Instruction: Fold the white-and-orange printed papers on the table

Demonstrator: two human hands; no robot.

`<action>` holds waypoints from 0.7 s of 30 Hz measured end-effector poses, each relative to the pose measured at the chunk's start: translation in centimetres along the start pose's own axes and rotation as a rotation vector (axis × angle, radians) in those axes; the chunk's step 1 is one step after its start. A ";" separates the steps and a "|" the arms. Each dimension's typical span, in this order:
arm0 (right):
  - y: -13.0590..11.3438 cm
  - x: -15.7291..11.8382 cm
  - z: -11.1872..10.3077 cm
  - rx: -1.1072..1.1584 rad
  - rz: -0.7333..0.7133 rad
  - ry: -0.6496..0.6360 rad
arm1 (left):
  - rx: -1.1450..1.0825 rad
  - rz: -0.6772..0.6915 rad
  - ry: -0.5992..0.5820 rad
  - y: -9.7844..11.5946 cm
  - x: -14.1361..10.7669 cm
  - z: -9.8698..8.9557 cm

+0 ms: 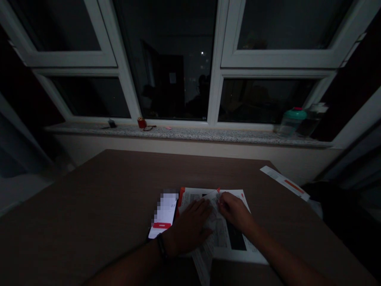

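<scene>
right now the printed sheet [222, 238] lies part-folded on the counter [89, 198] in front of me, my left hand [189, 226] spread flat on it, my right hand [235, 210] pinching its raised edge; one flap's over, the rest lies open, my phone [163, 214] just beside.

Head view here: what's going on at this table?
A person is working with both bare hands on printed papers on a brown table. The left hand lies flat on the sheets, and the right hand rests on them further up; whether it grips anything is unclear. A phone with a lit screen lies beside the left hand. A paper strip lies at the table's far corner.
</scene>
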State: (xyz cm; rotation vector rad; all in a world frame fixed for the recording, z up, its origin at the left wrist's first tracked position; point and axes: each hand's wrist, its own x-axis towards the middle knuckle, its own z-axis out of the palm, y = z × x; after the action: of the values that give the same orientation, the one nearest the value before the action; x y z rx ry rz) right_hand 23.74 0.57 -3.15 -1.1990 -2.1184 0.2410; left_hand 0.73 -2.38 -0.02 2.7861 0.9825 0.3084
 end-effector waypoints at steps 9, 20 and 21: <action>-1.2 -0.7 -0.7 0.197 -0.136 -0.171 | 0.000 -0.007 0.006 -0.1 0.1 0.3; -0.4 -0.4 0.1 0.073 -0.143 -0.075 | 0.020 -0.001 0.001 -0.4 0.1 0.5; -0.3 -0.4 0.1 0.052 -0.115 -0.058 | 0.021 0.001 0.005 -0.4 0.1 0.6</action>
State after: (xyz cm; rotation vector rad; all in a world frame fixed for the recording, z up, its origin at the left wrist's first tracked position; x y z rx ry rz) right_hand 23.59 0.13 -3.28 -1.0472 -2.2093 0.2805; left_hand 0.72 -2.03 -0.70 2.8058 0.9913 0.3074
